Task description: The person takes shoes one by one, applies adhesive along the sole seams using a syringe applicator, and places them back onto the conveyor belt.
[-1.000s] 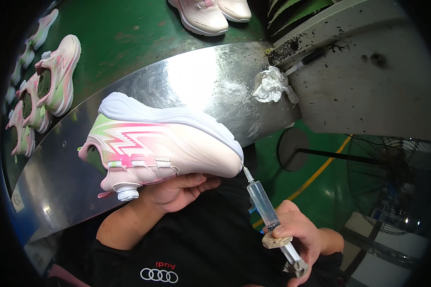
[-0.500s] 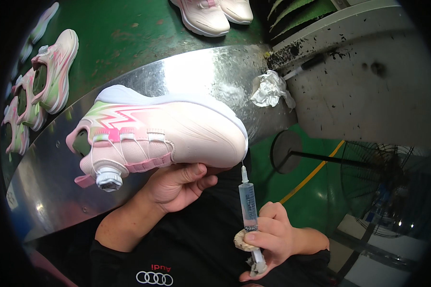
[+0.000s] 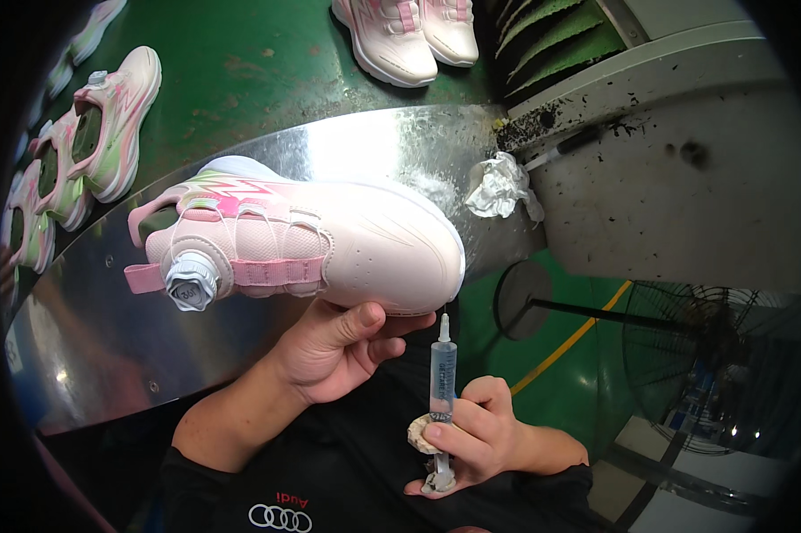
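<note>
While the left hand [image 3: 342, 351] grips the sneaker [image 3: 302, 244], the right hand [image 3: 471, 435] clasps a syringe [image 3: 442, 373].

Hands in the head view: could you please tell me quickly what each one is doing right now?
Left hand: closed on the pink and white shoe, gripping it from underneath.
Right hand: closed around a syringe, tip pointing up.

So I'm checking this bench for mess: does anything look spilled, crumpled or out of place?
Yes. A crumpled white wad lies at the metal table's edge, and dark specks are scattered over the grey surface beside it. The pink shoe and syringe look intact.
</note>
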